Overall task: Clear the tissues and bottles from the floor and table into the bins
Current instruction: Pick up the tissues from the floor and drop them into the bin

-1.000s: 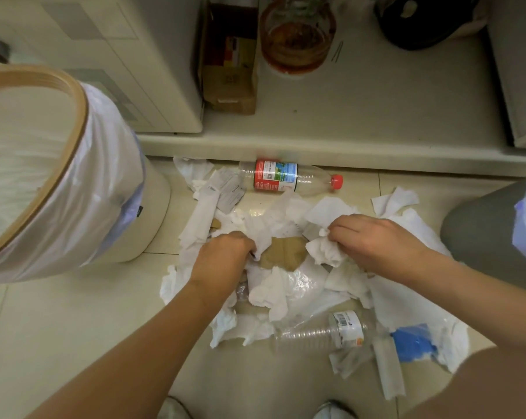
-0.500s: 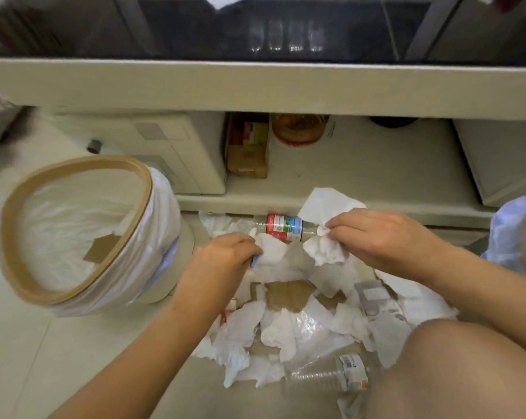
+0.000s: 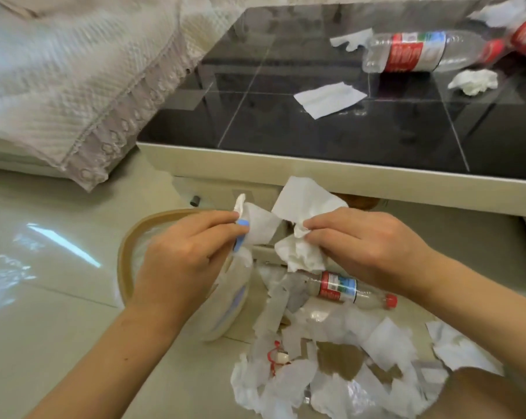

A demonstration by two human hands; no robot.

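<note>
Above bin [image 3: 125, 252], tissues [image 3: 301, 207] pinched btwn both hands [image 3: 183, 258]

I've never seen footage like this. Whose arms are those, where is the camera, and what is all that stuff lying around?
There is no machine here: a person wears a wide-angle camera on the head, so you look down along their own bare arms. The left hand pinches a white tissue and something small and blue; the right hand grips a bunch of crumpled tissues. Under the left hand stands a bin with a tan rim and a white liner. On the tiled floor lie many more torn tissues, some brown cardboard and a clear bottle with a red cap. Above is a dark glass table, with two more bottles and a few tissues on it. The hands seem to be gathering rubbish for the bin.
</note>
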